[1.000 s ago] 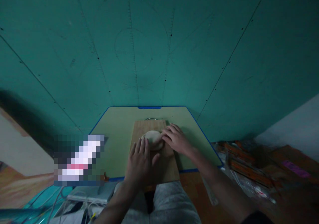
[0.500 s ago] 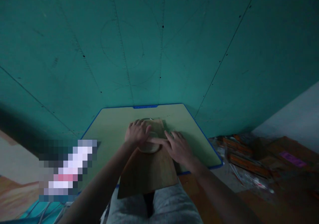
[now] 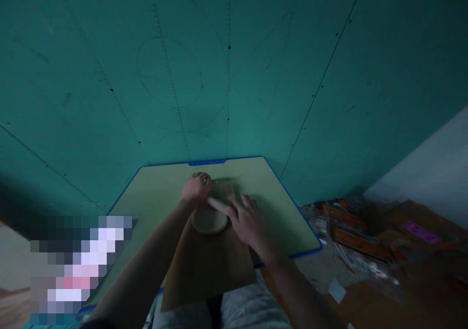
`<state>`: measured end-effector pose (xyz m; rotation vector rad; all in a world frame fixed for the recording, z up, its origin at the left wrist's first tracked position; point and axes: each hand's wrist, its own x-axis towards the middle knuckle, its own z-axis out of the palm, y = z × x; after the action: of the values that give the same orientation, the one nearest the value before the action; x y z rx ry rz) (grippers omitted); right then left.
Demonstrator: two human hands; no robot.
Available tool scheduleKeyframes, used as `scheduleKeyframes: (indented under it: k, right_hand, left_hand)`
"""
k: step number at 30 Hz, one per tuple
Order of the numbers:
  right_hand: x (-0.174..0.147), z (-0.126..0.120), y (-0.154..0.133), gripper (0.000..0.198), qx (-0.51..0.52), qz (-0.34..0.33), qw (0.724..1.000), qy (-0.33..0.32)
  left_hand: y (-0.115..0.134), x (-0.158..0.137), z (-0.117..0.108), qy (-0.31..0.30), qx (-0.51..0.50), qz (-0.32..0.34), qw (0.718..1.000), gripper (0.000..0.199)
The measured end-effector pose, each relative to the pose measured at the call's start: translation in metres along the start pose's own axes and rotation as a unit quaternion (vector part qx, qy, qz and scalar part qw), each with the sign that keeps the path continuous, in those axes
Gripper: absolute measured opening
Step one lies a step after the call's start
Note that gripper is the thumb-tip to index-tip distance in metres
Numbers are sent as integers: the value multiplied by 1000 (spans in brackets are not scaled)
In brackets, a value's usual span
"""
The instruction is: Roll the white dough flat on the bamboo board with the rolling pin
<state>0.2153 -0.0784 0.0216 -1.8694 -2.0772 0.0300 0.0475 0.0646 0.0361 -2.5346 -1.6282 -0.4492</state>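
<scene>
A pale, round, flat piece that looks like dough (image 3: pixel 209 222) lies on a brown board (image 3: pixel 208 270). The board rests on a cream tabletop with a blue rim (image 3: pixel 166 180) and juts over its near edge. Across the upper part of the round piece runs a pale rod like a small rolling pin (image 3: pixel 220 206), slanting down to the right. My right hand (image 3: pixel 250 219) has that rod's right end under its thumb and palm. My left hand (image 3: pixel 197 187) is curled at the board's upper left; what its fingers hold is blurred.
A green wall (image 3: pixel 204 75) with drawn lines and circles rises behind the table. On the floor at right lie orange-and-clear packages (image 3: pixel 361 243) and a cardboard box (image 3: pixel 413 217). A pixelated patch (image 3: pixel 87 261) covers something at left. My legs (image 3: pixel 252 304) are under the board.
My left hand has come off the rod's left end and curled, further up the board. The rod has tilted, and more of the round piece shows. The whole view has shifted slightly.
</scene>
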Motion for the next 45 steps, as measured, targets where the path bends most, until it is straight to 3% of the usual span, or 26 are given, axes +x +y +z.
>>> scheduleKeyframes:
  k: [8, 12, 16, 22, 24, 28, 33, 39, 45]
  right_hand:
    - [-46, 5, -50, 62, 48, -7, 996, 76]
    - [-58, 16, -60, 62, 48, -21, 991, 125]
    - [-66, 21, -56, 53, 43, -62, 988, 134]
    - [-46, 12, -31, 47, 48, -132, 987, 75]
    - [-30, 9, -24, 47, 52, -155, 985, 46]
    - [9, 6, -23, 46, 41, -187, 981, -16]
    - [56, 4, -43, 48, -7, -194, 979, -69]
    - [104, 14, -67, 44, -23, -171, 975, -141]
    - [136, 34, -57, 45, -34, -139, 982, -122]
  left_hand:
    - [-23, -51, -8, -28, -18, 119, 992, 42]
    - [-31, -86, -21, 5, -15, 145, 989, 43]
    - [-30, -132, -35, 53, -5, 122, 991, 38]
    - [-7, -190, -52, -22, 54, 23, 998, 36]
    - [4, -197, -50, -9, 63, 6, 998, 34]
    - [26, -199, -37, 91, 68, 7, 994, 33]
    - [36, -190, -28, 51, 30, 5, 998, 39]
    - [0, -159, -43, -36, 40, -18, 998, 39]
    - [-32, -119, -36, -26, 76, -69, 994, 41]
